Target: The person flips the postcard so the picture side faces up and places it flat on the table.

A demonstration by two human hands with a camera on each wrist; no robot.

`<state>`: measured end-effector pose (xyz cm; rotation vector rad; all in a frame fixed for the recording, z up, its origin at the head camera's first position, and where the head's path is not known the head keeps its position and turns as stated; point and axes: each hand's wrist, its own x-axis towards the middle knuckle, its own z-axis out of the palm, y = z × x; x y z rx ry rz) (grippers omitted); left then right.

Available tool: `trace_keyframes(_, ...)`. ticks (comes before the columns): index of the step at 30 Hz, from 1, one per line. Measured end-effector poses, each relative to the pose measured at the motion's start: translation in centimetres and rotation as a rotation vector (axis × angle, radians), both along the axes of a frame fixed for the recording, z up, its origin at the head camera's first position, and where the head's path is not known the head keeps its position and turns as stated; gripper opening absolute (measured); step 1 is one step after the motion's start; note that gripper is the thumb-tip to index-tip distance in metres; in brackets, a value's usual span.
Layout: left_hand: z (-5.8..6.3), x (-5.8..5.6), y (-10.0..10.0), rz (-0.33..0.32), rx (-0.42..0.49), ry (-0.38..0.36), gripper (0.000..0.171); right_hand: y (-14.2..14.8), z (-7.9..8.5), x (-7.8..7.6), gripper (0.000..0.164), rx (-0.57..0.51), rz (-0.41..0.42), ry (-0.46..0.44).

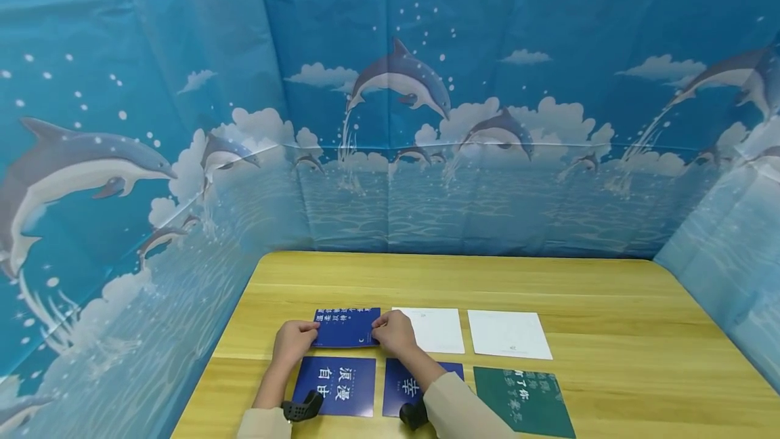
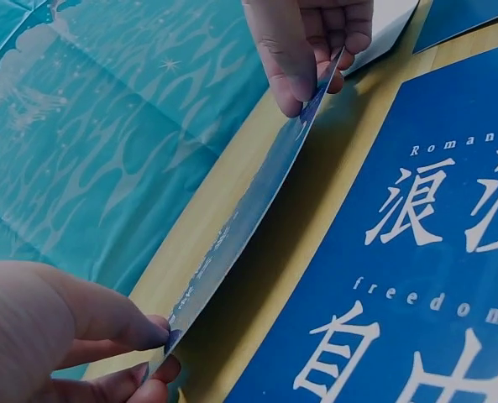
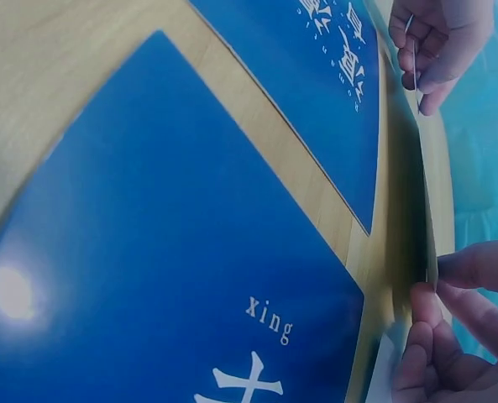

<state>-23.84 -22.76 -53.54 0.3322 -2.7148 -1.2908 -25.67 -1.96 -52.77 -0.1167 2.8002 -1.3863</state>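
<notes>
My left hand (image 1: 295, 342) pinches the left edge of a dark blue card (image 1: 347, 328), and my right hand (image 1: 395, 332) pinches its right edge, thumb and fingers on both sides. I hold it tilted above the wooden table (image 1: 634, 303), at the left end of the far row, slightly bowed. To its right in that row lie two white cards (image 1: 510, 335). In the near row, from left to right, lie two blue lettered cards (image 1: 336, 385), the second partly hidden beneath my right arm, and a green card (image 1: 525, 402).
</notes>
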Motion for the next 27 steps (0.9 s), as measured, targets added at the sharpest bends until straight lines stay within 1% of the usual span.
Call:
trace_keyframes(6,-0.3,-0.1,0.3,0.009,-0.026,-0.004,0.022,-0.1,-0.2,0.0,0.006,0.042,0.003,-0.003)
trace_keyframes(11,-0.2,0.0,0.5,0.016,-0.059,0.026,0.022,-0.3,0.2,-0.1,0.006,0.076,0.015,0.008)
trace_keyframes(16,-0.2,0.1,0.8,0.032,-0.093,0.042,0.022,-0.6,0.4,0.0,0.008,0.122,0.005,0.014)
trace_keyframes(22,-0.4,0.1,1.0,0.044,-0.137,0.079,0.02,-0.9,0.4,0.0,0.011,0.133,-0.001,0.002)
trace_keyframes(27,-0.4,0.1,1.2,0.043,-0.183,0.079,0.019,-1.1,0.1,-0.1,0.011,0.17,0.003,0.033)
